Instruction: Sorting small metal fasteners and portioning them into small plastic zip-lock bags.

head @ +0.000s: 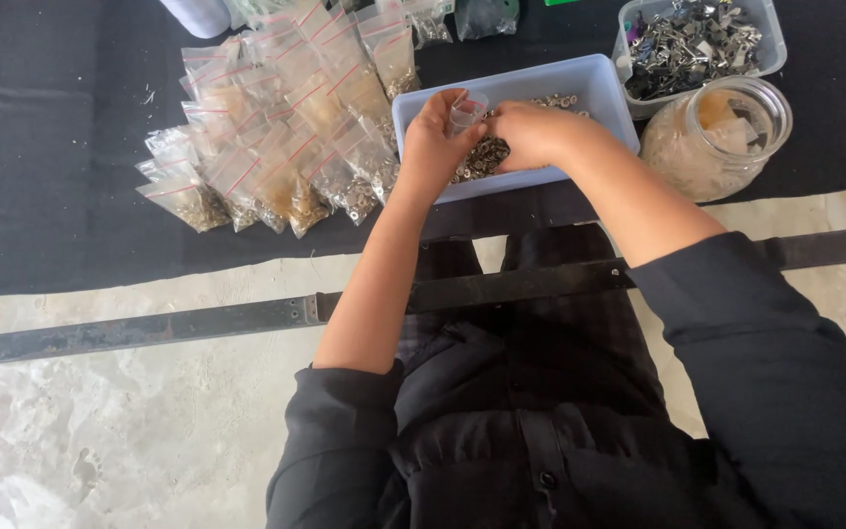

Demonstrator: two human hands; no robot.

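**Two hands at a tub of small metal parts**

A person in a dark shirt with pushed-up sleeves sits on a pale stone floor, a dark metal bar (247, 318) crossing just in front of the lap. Both bare forearms reach forward over a black cloth (51, 176) to a pale blue plastic tub (599, 83). The left hand (433, 137) is closed around a small clear plastic bag (466, 110), pinching it upright at the tub's near edge. The right hand (531, 132) is cupped, fingers curled down onto the heap of small metal parts (487, 157) inside the tub; what it grips, if anything, cannot be told. Left of the tub lies a spread pile of filled clear bags (276, 127) with red seal strips. To the right stands an open glass jar (717, 137), and beyond it a clear container of grey metal clips (697, 39).
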